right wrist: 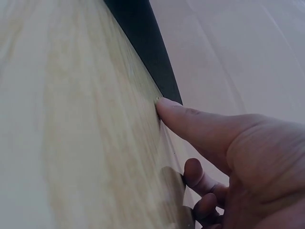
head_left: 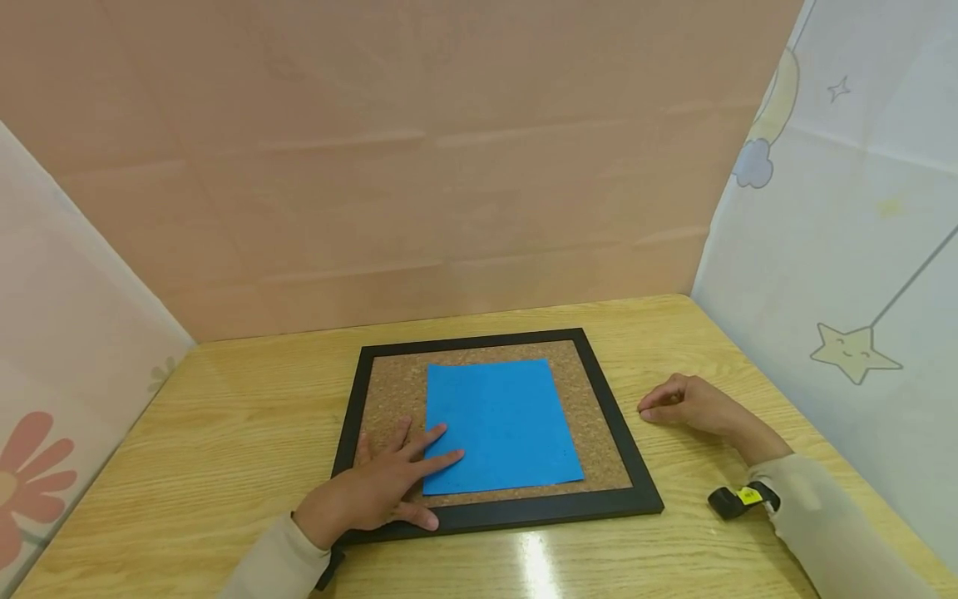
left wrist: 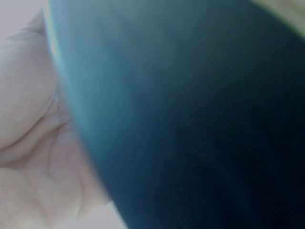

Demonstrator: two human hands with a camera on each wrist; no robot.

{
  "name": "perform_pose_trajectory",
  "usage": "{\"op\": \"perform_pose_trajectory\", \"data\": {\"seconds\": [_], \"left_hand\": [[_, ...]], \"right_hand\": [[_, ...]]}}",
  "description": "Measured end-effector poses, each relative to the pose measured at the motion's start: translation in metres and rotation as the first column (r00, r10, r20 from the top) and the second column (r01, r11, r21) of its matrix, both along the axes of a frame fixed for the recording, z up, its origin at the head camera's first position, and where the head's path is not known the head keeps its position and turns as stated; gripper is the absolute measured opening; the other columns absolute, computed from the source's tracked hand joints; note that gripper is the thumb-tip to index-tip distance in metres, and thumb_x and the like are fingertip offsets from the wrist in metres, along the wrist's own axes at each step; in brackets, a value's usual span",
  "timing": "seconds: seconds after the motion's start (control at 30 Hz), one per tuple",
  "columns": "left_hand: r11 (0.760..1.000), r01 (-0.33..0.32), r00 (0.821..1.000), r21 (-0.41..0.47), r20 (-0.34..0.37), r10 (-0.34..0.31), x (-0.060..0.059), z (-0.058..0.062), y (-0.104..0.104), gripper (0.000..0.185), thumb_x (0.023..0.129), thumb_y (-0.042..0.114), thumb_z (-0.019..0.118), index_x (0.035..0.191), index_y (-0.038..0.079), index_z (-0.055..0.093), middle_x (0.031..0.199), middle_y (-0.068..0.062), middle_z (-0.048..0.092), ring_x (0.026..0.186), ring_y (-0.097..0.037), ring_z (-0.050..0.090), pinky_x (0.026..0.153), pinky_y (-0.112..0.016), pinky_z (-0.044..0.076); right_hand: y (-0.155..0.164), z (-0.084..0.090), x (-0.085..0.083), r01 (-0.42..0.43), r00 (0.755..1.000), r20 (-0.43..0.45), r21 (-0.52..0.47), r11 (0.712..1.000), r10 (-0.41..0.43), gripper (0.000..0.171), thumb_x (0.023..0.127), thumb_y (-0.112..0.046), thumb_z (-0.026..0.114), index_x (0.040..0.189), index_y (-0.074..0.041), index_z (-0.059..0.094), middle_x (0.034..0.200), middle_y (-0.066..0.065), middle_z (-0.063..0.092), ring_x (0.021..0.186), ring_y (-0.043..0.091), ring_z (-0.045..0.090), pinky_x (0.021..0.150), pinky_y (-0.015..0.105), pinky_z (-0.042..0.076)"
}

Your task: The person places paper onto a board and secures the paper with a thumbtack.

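Note:
A blue sheet of paper [head_left: 497,424] lies flat on a cork board [head_left: 608,462] with a black frame [head_left: 550,507]. My left hand [head_left: 374,491] rests on the board's lower left with its fingers spread. Two fingertips touch the paper's left edge, and the thumb lies over the bottom of the frame. My right hand [head_left: 699,405] is at the tabletop, right of the board and apart from it. Its fingers are bent, with thumb and forefinger close together. In the right wrist view a tiny speck shows by the thumb tip [right wrist: 164,106]; whether it is held is unclear.
The board lies on a light wooden table [head_left: 224,424]. A plain tan sheet [head_left: 419,166] stands behind, with patterned panels [head_left: 846,208] at both sides. A black strap with a yellow label [head_left: 748,496] is on the right wrist. Dark blur covers most of the left wrist view.

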State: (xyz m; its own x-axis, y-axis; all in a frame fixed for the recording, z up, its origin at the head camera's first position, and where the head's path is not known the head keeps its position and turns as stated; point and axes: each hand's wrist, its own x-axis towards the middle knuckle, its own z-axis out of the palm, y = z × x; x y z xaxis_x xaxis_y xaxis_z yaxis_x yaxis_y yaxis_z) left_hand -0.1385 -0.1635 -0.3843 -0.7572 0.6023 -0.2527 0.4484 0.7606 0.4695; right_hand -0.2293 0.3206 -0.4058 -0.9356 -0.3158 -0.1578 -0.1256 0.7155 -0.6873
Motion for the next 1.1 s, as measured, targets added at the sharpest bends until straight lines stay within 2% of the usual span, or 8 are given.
{"op": "perform_pose_trajectory", "data": {"seconds": [0.27, 0.37, 0.47, 0.57, 0.73, 0.87, 1.1], "left_hand": [[1.0, 0.003, 1.0, 0.01, 0.001, -0.003, -0.001, -0.002, 0.001, 0.08, 0.085, 0.055, 0.065, 0.156, 0.039, 0.031, 0.17, -0.001, 0.008, 0.153, -0.048, -0.004, 0.101, -0.086, -0.009], [1.0, 0.002, 1.0, 0.008, -0.001, -0.002, -0.001, -0.003, 0.002, 0.08, 0.084, 0.055, 0.065, 0.156, 0.039, 0.031, 0.17, -0.001, 0.009, 0.153, -0.048, -0.004, 0.101, -0.086, -0.008], [1.0, 0.002, 1.0, 0.004, -0.002, -0.002, -0.002, -0.003, 0.002, 0.08, 0.084, 0.055, 0.065, 0.156, 0.039, 0.031, 0.17, -0.001, 0.008, 0.153, -0.048, -0.004, 0.101, -0.086, -0.008], [1.0, 0.003, 1.0, 0.006, -0.001, -0.003, -0.001, -0.003, 0.001, 0.08, 0.084, 0.055, 0.065, 0.156, 0.04, 0.031, 0.17, -0.001, 0.008, 0.153, -0.048, -0.004, 0.101, -0.086, -0.008], [1.0, 0.002, 1.0, 0.011, -0.001, -0.002, -0.001, -0.002, 0.001, 0.08, 0.084, 0.055, 0.065, 0.155, 0.039, 0.031, 0.17, -0.002, 0.008, 0.153, -0.048, -0.005, 0.101, -0.086, -0.008], [1.0, 0.002, 1.0, 0.009, -0.003, -0.002, 0.0, -0.001, 0.001, 0.08, 0.085, 0.054, 0.065, 0.156, 0.038, 0.032, 0.17, -0.003, 0.008, 0.153, -0.049, -0.005, 0.101, -0.086, -0.008], [1.0, -0.001, 1.0, 0.007, -0.011, 0.001, 0.001, 0.0, 0.001, 0.081, 0.084, 0.054, 0.066, 0.156, 0.038, 0.032, 0.17, -0.003, 0.009, 0.153, -0.05, -0.003, 0.101, -0.087, -0.007]], "right_hand": [[0.002, -0.001, -0.002, 0.067, 0.998, 0.001, -0.001, 0.998, -0.067, 0.031, 0.093, -0.038, 0.07, 0.11, -0.013, 0.075, 0.117, 0.009, 0.07, 0.106, 0.016, 0.059, 0.088, 0.033, 0.047], [0.006, -0.002, -0.003, 0.082, 0.996, 0.024, -0.052, 0.995, -0.081, 0.036, 0.094, -0.039, 0.069, 0.115, -0.011, 0.073, 0.12, 0.01, 0.069, 0.105, 0.012, 0.06, 0.088, 0.031, 0.048], [0.012, -0.005, -0.005, 0.067, 0.998, 0.025, -0.126, 0.99, -0.064, 0.037, 0.096, -0.037, 0.067, 0.119, -0.008, 0.071, 0.127, 0.011, 0.069, 0.105, 0.0, 0.061, 0.089, 0.024, 0.049], [0.017, -0.01, -0.006, 0.06, 0.998, 0.016, -0.211, 0.976, -0.058, 0.038, 0.096, -0.034, 0.066, 0.121, -0.006, 0.069, 0.129, 0.002, 0.069, 0.107, -0.009, 0.059, 0.089, 0.014, 0.046], [0.023, -0.016, -0.008, 0.064, 0.998, -0.004, -0.305, 0.95, -0.069, 0.037, 0.097, -0.03, 0.066, 0.122, -0.003, 0.068, 0.117, -0.012, 0.073, 0.106, -0.004, 0.062, 0.087, 0.013, 0.045], [0.025, -0.017, -0.007, 0.039, 0.998, -0.025, -0.321, 0.946, -0.05, 0.033, 0.097, -0.026, 0.066, 0.118, -0.001, 0.069, 0.113, -0.008, 0.075, 0.104, 0.0, 0.065, 0.086, 0.014, 0.047], [0.024, -0.019, -0.006, 0.008, 0.999, -0.044, -0.323, 0.946, -0.024, 0.028, 0.097, -0.021, 0.066, 0.114, 0.002, 0.069, 0.11, -0.006, 0.076, 0.102, -0.002, 0.066, 0.086, 0.012, 0.047]]}}
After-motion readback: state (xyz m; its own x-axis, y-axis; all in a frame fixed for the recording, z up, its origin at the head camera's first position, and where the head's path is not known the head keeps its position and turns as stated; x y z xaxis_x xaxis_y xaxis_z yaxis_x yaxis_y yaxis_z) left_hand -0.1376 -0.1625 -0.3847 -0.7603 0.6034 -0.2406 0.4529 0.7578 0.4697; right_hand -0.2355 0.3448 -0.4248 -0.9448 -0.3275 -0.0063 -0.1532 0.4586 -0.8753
